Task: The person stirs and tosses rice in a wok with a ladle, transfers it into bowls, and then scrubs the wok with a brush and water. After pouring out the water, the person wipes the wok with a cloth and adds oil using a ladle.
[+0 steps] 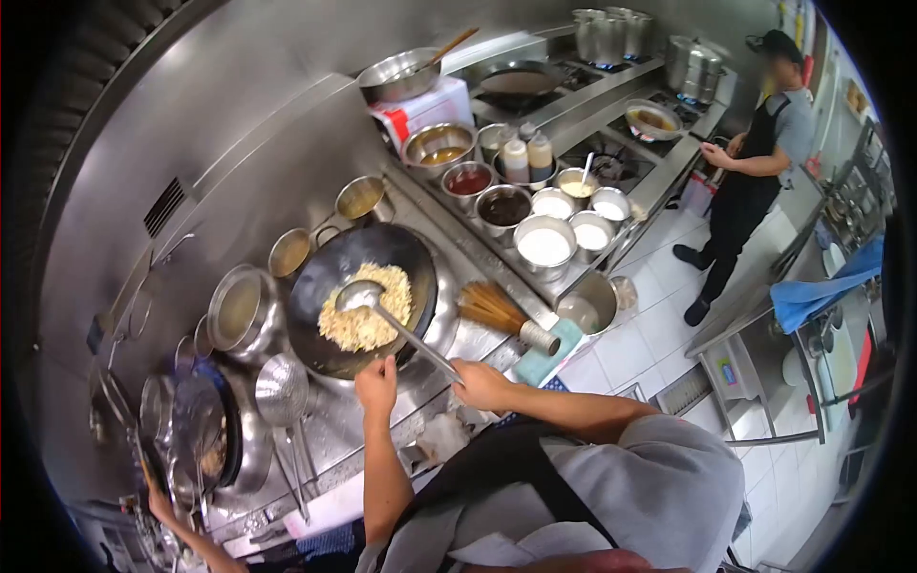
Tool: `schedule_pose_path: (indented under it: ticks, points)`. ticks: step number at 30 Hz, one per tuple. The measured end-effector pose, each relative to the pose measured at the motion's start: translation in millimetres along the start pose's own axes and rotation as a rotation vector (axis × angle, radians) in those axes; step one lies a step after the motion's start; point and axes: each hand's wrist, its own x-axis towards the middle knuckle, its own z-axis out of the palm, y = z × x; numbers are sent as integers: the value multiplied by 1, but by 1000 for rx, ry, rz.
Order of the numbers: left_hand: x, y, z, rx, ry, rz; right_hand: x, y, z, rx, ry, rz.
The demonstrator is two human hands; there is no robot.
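Observation:
A large dark wok [310, 286] sits on the burner in front of me, with fried rice [368, 329] spread over its bottom. My right hand [480, 385] is wrapped round the handle of a metal ladle [358, 295]. The ladle's bowl rests over the rice and its handle slants down toward me across the rim. My left hand [376, 384] is closed at the wok's near edge; the part it grips is hidden under the fingers. Right of the wok lies a bamboo wok brush [492, 306], close to a green cloth [551, 351].
Metal pots of sauces [469, 181] and white powders [544, 246] stand to the right, near squeeze bottles [516, 158]. A skimmer [282, 390] lies left of the wok. Another person's arm [181, 530] reaches toward a second wok [218, 430]. A co-worker [755, 172] stands at far stoves.

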Motion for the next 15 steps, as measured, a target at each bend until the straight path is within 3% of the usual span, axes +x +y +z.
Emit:
schedule_pose_path:
  ticks: [2,5,8,10,11,15]
  points:
    - [-2,1,-2,-80,12,25,-22,-1,-43,-27,-111,-102]
    - [-3,1,-3,-108,5,43,-38,-40,-135,129,-454,79]
    - [-8,-1,-6,-142,-4,86,-17,-35,-137,10,-586,-26]
    - [-22,10,2,49,155,245,8,-40,-131,-127,-544,-27]
    - [-38,20,-1,76,157,217,17,-53,-135,-91,-513,72]
    - [-123,62,-29,-14,237,271,30,-41,-133,-152,-319,-324]
